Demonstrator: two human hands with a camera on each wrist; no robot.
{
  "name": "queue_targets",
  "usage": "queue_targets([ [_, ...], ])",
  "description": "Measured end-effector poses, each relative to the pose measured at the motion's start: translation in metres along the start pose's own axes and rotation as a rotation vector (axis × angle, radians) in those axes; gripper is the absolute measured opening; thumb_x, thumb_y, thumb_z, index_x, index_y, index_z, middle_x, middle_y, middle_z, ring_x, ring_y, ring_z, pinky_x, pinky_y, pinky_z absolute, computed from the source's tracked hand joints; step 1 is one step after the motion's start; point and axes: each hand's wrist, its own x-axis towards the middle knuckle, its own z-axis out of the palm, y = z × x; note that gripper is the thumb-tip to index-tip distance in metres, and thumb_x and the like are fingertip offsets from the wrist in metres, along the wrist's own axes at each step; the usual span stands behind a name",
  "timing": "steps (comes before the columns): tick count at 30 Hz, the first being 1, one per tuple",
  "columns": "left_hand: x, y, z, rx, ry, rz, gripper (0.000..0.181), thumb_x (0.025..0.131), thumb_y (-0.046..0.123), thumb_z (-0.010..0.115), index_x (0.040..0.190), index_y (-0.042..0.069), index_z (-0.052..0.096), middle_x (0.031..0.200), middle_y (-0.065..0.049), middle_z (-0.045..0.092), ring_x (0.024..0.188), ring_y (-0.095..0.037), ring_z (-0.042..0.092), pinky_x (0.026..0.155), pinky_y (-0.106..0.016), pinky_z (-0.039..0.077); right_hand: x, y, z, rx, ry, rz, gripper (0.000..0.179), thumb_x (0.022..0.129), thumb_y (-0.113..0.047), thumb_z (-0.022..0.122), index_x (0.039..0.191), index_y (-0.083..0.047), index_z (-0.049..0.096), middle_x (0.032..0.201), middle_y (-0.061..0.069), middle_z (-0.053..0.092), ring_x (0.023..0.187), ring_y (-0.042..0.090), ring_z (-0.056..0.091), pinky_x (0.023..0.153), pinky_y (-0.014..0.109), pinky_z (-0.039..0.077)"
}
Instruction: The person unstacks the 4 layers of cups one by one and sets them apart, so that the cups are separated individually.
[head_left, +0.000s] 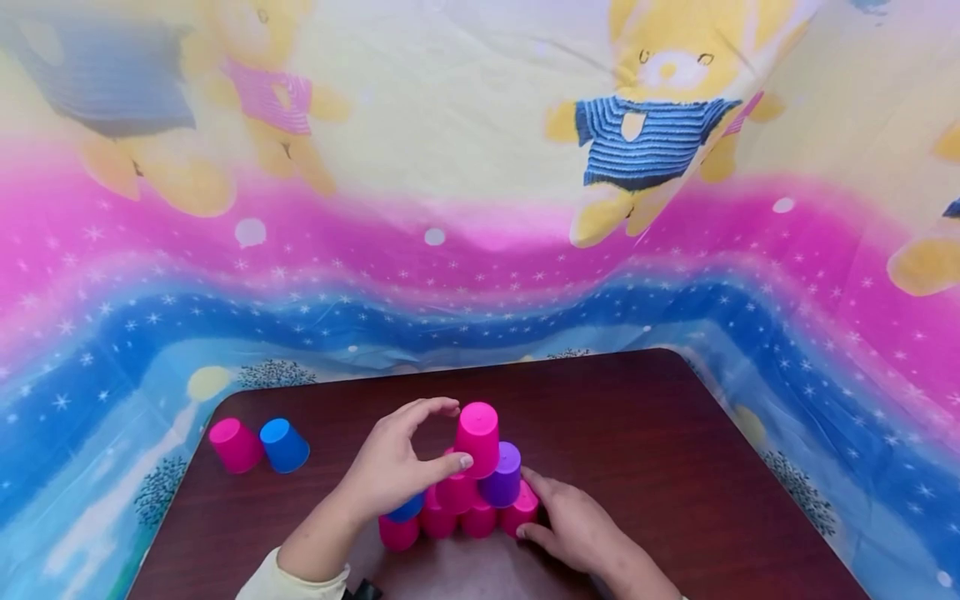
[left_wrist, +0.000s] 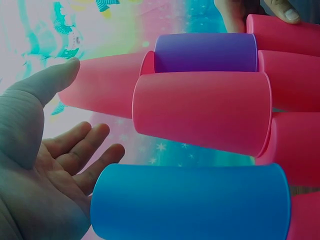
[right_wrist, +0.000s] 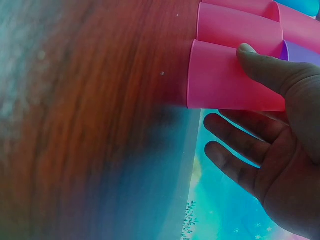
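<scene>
Upside-down cups stand stacked in tiers. A pink cup [head_left: 477, 433] tops the stack, resting across a pink cup [left_wrist: 202, 110] and a purple cup [head_left: 504, 479]. My left hand [head_left: 393, 462] is at the top cup's left side, its thumb overlapping the cup's lower part and its fingers spread apart. A blue cup [left_wrist: 190, 202] sits in the middle tier below that hand. At the bottom row's right end, my right hand [head_left: 577, 525] holds a pink cup [right_wrist: 230, 77] between thumb and index finger. Its other fingers extend loosely beside it.
A loose pink cup [head_left: 236, 446] and a loose blue cup [head_left: 285, 447] stand upside down at the table's left. The dark wooden table [head_left: 637, 433] has a rounded far corner. Behind it hangs a patterned cloth [head_left: 450, 275] with bears.
</scene>
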Motion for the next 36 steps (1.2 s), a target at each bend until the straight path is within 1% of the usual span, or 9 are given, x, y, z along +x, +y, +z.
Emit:
queue_targets([
  [2, 0.001, 0.000, 0.002, 0.004, 0.001, 0.007, 0.062, 0.069, 0.059, 0.079, 0.124, 0.043, 0.054, 0.118, 0.021, 0.059, 0.116, -0.004, 0.054, 0.096, -0.041, 0.048, 0.000, 0.000, 0.000, 0.001, -0.001, 0.000, 0.078, 0.081, -0.046, 0.074, 0.146, -0.018, 0.041, 0.129, 0.000, 0.061, 0.114, 0.016, 0.060, 0.094, 0.040, 0.050],
  [4, 0.001, 0.000, 0.004, 0.008, 0.002, 0.013, 0.064, 0.069, 0.058, 0.080, 0.125, 0.039, 0.055, 0.118, 0.021, 0.059, 0.115, -0.004, 0.054, 0.096, -0.041, 0.048, 0.000, 0.000, 0.000, 0.001, 0.000, -0.001, 0.077, 0.081, -0.046, 0.074, 0.146, -0.018, 0.041, 0.128, 0.000, 0.061, 0.114, 0.016, 0.060, 0.094, 0.040, 0.050],
  [8, 0.002, 0.000, 0.007, 0.026, 0.003, -0.002, 0.067, 0.067, 0.059, 0.080, 0.126, 0.037, 0.056, 0.117, 0.026, 0.056, 0.115, -0.003, 0.054, 0.095, -0.041, 0.048, 0.000, 0.001, 0.000, 0.004, 0.001, -0.004, 0.078, 0.081, -0.045, 0.074, 0.146, -0.019, 0.041, 0.127, 0.000, 0.061, 0.113, 0.015, 0.060, 0.094, 0.040, 0.051],
  [13, 0.003, 0.001, 0.011, 0.061, -0.007, -0.019, 0.070, 0.067, 0.061, 0.079, 0.128, 0.035, 0.056, 0.120, 0.023, 0.057, 0.115, -0.007, 0.055, 0.094, -0.042, 0.050, 0.001, 0.001, 0.000, 0.012, -0.001, -0.003, 0.077, 0.082, -0.045, 0.074, 0.146, -0.019, 0.040, 0.127, 0.000, 0.061, 0.113, 0.015, 0.060, 0.094, 0.040, 0.050],
  [17, 0.004, 0.002, 0.013, 0.070, -0.030, -0.033, 0.073, 0.068, 0.062, 0.078, 0.130, 0.031, 0.056, 0.122, 0.019, 0.058, 0.116, -0.012, 0.056, 0.093, -0.043, 0.050, 0.000, 0.001, -0.001, 0.014, 0.002, 0.000, 0.077, 0.081, -0.044, 0.075, 0.146, -0.018, 0.041, 0.127, 0.000, 0.062, 0.113, 0.015, 0.060, 0.094, 0.041, 0.051],
  [20, 0.004, 0.003, 0.014, 0.070, -0.036, -0.041, 0.073, 0.069, 0.062, 0.078, 0.130, 0.029, 0.056, 0.122, 0.017, 0.059, 0.115, -0.012, 0.057, 0.092, -0.043, 0.051, 0.000, 0.000, -0.001, 0.014, 0.000, 0.001, 0.077, 0.082, -0.044, 0.075, 0.146, -0.019, 0.041, 0.128, 0.000, 0.061, 0.113, 0.015, 0.060, 0.094, 0.041, 0.051],
  [28, 0.003, 0.003, 0.015, 0.067, -0.024, -0.045, 0.070, 0.069, 0.061, 0.078, 0.128, 0.029, 0.058, 0.119, 0.020, 0.059, 0.114, -0.010, 0.057, 0.093, -0.043, 0.050, 0.000, 0.001, 0.001, 0.014, 0.010, -0.006, 0.077, 0.081, -0.044, 0.075, 0.146, -0.023, 0.040, 0.128, -0.005, 0.060, 0.112, 0.012, 0.060, 0.093, 0.039, 0.051],
  [33, 0.003, 0.003, 0.015, 0.055, -0.020, -0.053, 0.069, 0.069, 0.061, 0.078, 0.128, 0.031, 0.057, 0.118, 0.021, 0.058, 0.114, -0.009, 0.056, 0.092, -0.043, 0.050, 0.000, 0.001, 0.001, 0.012, 0.010, -0.004, 0.077, 0.081, -0.045, 0.075, 0.146, -0.023, 0.040, 0.128, -0.004, 0.060, 0.113, 0.013, 0.060, 0.094, 0.039, 0.051],
  [36, 0.002, 0.003, 0.014, 0.051, -0.007, -0.052, 0.069, 0.069, 0.060, 0.079, 0.127, 0.031, 0.057, 0.118, 0.021, 0.058, 0.113, -0.008, 0.056, 0.092, -0.042, 0.050, 0.000, 0.001, 0.001, 0.013, 0.010, -0.006, 0.076, 0.081, -0.044, 0.075, 0.146, -0.023, 0.040, 0.128, -0.004, 0.060, 0.113, 0.013, 0.060, 0.093, 0.040, 0.051],
])
